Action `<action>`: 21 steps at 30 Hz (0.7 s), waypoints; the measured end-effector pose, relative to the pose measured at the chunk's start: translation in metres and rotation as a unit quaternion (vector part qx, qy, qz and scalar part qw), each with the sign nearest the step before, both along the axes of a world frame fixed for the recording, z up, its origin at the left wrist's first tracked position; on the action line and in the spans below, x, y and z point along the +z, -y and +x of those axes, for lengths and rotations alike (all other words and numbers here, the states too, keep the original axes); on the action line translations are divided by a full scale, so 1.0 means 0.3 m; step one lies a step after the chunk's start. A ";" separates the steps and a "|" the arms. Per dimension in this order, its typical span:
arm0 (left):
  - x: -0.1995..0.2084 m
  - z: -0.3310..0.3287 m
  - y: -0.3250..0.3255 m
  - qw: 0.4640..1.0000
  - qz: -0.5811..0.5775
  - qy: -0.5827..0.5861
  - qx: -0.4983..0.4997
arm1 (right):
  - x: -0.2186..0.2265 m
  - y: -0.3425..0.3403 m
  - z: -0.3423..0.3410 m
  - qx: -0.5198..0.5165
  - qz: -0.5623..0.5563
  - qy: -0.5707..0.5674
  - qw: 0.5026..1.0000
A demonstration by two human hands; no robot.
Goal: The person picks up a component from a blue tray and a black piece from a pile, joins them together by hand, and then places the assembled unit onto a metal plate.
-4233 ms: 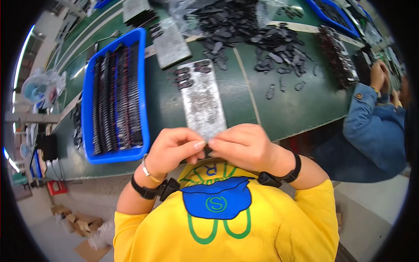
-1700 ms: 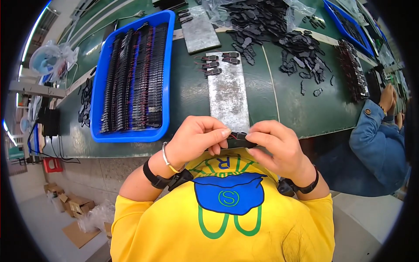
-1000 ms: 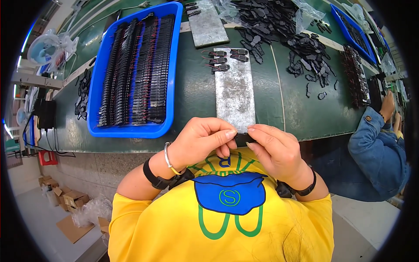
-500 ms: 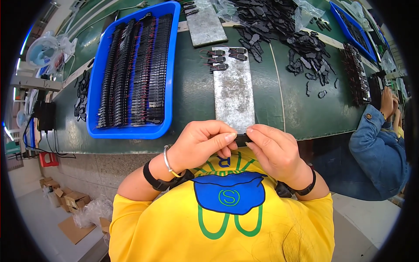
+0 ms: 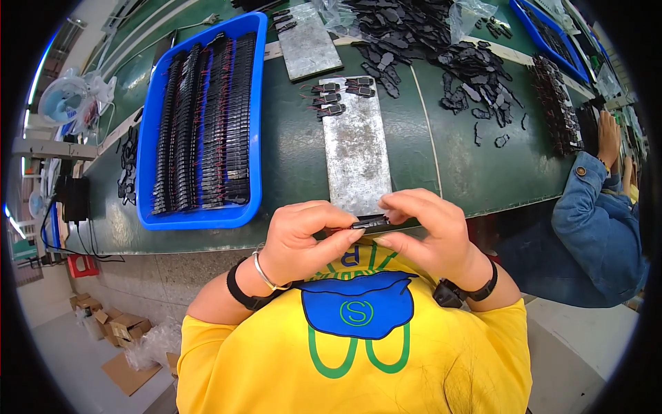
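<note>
Left hand (image 5: 303, 238) and right hand (image 5: 431, 231) pinch our small black part (image 5: 369, 222) between them, at six o'clock of the plate (image 5: 355, 148)

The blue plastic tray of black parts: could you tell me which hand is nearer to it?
Left. The left hand sits just right of the blue plastic tray; the right hand is farther right.
</note>
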State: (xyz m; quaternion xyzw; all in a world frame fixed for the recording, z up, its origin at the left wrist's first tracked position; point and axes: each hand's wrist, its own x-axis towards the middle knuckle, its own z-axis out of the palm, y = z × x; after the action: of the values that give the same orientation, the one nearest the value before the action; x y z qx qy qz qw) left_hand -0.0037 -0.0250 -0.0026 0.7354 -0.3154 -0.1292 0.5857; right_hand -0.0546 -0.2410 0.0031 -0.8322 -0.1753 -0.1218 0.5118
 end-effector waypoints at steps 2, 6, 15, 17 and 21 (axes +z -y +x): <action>-0.009 0.000 0.002 0.999 -0.006 0.032 0.003 | -0.019 0.014 0.002 0.048 0.054 -0.059 0.996; -0.010 0.003 0.010 0.996 -0.014 0.083 -0.011 | -0.038 0.022 0.010 0.090 0.064 -0.055 0.992; -0.020 0.032 0.031 0.978 -0.039 0.202 -0.040 | -0.059 0.021 0.039 0.087 0.039 0.094 0.991; -0.010 0.035 0.028 0.982 -0.023 0.181 -0.050 | -0.058 0.018 0.041 0.087 0.041 0.095 0.991; 0.050 0.048 0.043 0.989 0.019 0.127 -0.077 | -0.040 0.037 0.027 0.068 0.023 0.107 0.992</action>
State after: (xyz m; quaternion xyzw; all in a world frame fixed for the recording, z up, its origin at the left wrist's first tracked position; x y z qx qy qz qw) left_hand 0.0106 -0.0380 0.0124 0.7302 -0.4403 -0.0854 0.5155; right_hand -0.0467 -0.2521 -0.0087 -0.7886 -0.2820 -0.1790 0.5163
